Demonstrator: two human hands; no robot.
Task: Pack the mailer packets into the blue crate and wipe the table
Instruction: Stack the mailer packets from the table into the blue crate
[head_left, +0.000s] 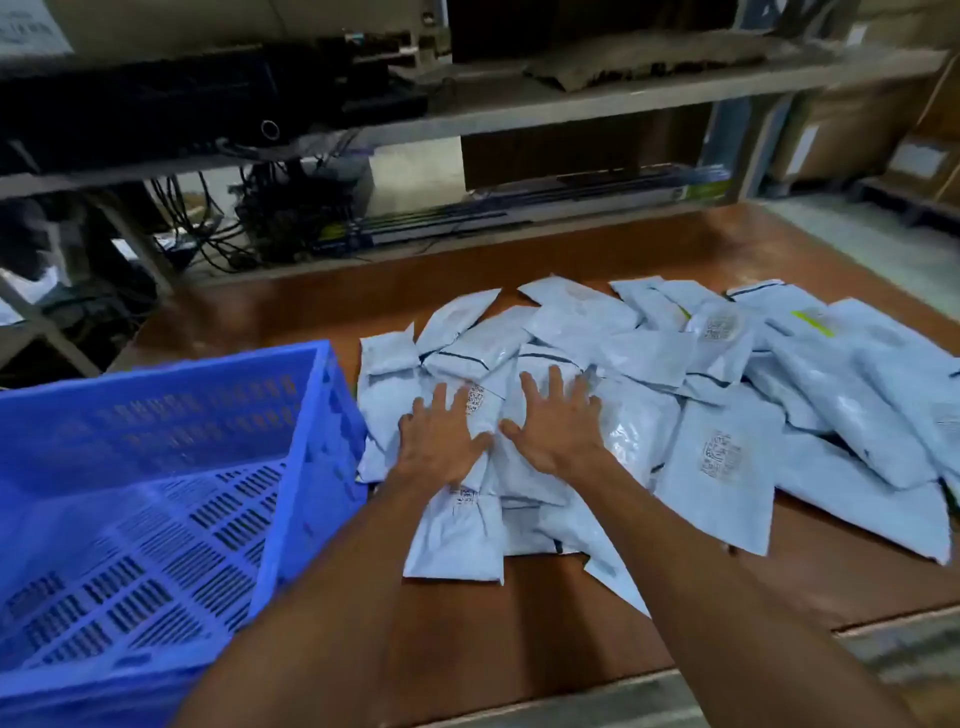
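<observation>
Several pale blue mailer packets (722, 457) lie in an overlapping heap across the brown table (545, 623). My left hand (441, 441) and my right hand (558, 423) rest side by side, fingers spread flat, on packets at the left part of the heap. Neither hand grips anything. A blue slatted plastic crate (291, 467) stands on the table at the left, right beside the heap, and nothing is seen inside it.
Metal shelving (519, 114) runs along the far side of the table, holding dark equipment, tangled cables and flat boxes. Cardboard boxes (852, 135) stand at the back right. The table's front edge shows at the lower right.
</observation>
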